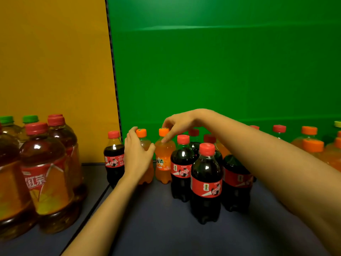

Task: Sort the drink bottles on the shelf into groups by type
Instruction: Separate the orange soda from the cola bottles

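Note:
Two small orange soda bottles with orange caps stand side by side at the back of the dark shelf (147,218). My left hand (137,154) grips the body of the left orange bottle (142,134). My right hand (177,124) reaches in from the right and pinches the neck of the right orange bottle (164,159) just under its cap. A lone cola bottle (114,159) stands left of them. Several cola bottles (206,182) with red caps cluster in the middle, partly under my right forearm.
Large iced tea bottles (46,174) with red and green caps crowd the left section before a yellow back panel. More orange soda bottles (313,146) stand at the far right, against a green back wall. A seam (99,198) divides the two shelf sections.

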{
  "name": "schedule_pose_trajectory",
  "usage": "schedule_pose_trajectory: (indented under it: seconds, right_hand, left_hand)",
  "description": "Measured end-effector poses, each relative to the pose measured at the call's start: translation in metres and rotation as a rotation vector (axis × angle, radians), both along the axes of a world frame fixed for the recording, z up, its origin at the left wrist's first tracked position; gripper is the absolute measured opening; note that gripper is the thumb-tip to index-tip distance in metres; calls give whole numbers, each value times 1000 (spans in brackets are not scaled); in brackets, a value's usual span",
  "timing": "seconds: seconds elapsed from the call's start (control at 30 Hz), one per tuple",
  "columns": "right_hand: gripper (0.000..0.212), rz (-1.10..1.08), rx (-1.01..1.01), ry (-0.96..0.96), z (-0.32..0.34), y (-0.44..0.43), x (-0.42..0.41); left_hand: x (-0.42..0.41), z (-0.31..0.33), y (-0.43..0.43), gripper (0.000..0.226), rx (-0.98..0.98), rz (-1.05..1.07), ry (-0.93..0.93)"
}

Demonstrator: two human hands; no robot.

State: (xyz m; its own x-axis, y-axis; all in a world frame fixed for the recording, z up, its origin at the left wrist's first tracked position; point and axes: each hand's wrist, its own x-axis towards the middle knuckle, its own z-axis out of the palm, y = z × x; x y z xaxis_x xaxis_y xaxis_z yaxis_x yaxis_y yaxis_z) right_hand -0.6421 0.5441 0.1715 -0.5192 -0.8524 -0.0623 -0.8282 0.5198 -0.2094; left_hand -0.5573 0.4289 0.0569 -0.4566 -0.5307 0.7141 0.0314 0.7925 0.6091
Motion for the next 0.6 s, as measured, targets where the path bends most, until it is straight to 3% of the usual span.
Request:
schedule_pose_trajectory:
  seconds: [0.1, 0.3, 0.43, 0.6]
  right_hand:
    - [47, 6, 103, 21, -5, -17, -2]
    - [59, -16, 170, 64, -8, -29, 3]
    - [61, -14, 138, 55, -6, -25, 3]
    - [49, -46, -28, 100, 8, -10, 7]
  left_hand:
    - [0, -5, -2, 62, -15, -30, 33]
    - [1, -9, -6, 62, 82, -63, -83]
    - [4, -10, -8, 67, 14, -28, -195]
    - [10, -8, -10, 63, -35, -59, -81]
